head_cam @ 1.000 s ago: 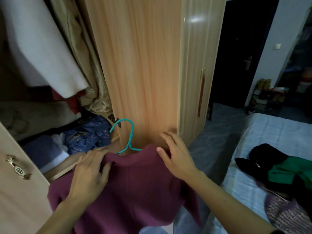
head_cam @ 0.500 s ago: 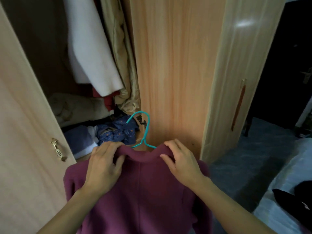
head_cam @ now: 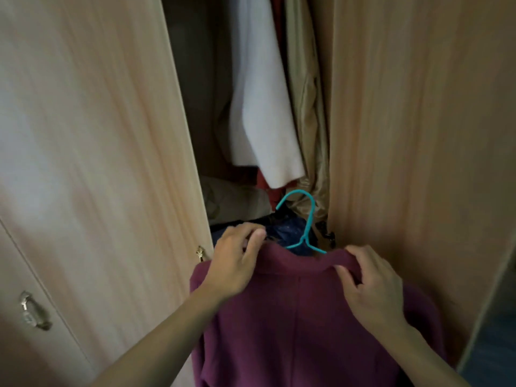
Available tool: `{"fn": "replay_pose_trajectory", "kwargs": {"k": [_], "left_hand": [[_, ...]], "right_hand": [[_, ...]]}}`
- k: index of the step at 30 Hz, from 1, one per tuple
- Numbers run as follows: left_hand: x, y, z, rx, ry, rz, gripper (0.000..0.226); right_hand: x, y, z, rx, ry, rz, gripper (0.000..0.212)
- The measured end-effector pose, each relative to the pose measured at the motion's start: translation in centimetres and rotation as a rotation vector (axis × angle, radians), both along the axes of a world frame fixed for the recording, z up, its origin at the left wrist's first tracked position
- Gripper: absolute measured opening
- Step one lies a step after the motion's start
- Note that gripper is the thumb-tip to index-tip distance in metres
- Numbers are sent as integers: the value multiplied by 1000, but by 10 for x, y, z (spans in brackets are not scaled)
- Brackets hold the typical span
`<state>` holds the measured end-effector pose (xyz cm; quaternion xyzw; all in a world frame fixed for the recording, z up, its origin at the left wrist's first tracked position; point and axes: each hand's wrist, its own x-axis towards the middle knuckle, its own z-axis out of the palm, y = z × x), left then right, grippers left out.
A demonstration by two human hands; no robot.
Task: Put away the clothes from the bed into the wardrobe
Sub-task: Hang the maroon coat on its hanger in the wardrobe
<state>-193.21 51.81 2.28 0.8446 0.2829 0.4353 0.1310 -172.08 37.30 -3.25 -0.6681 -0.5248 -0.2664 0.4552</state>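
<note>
Left hand (head_cam: 237,263) and right hand (head_cam: 371,286) both pinch the maroon sweater (head_cam: 301,317) collar; teal hanger (head_cam: 303,222) hook points up-frame at the wardrobe (head_cam: 405,135) gap, dead center.

Hanger (head_cam: 303,227) shoulders were buried inside the sweater (head_cam: 301,317); sweater hem ran off the bottom edge. Folded clothes (head_cam: 287,233) behind too dark to identify.

Narrow dark gap left of the white garment (head_cam: 262,107), between wardrobe doors (head_cam: 92,135), clothes crowding the right.
</note>
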Motion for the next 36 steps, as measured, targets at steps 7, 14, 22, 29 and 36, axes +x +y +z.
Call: {"fn": "replay_pose_trajectory", "kwargs": {"k": [7,14,22,29,36], "left_hand": [[-21,96,42,275,573,485,39],[-35,149,53,483,872,616,36],[-30,146,50,512,919,655,39],[-37,102,44,472,924,689,44],[-59,22,37,521,900,745,57]], "right_hand": [[-17,37,8,-21,-68,1,34],[-25,62,8,-58,-103,-24,33],[-29,66,8,-120,-66,-21,38],[-22,39,8,-98,8,68,25],[-14,7,6,-62,41,250,29]]}}
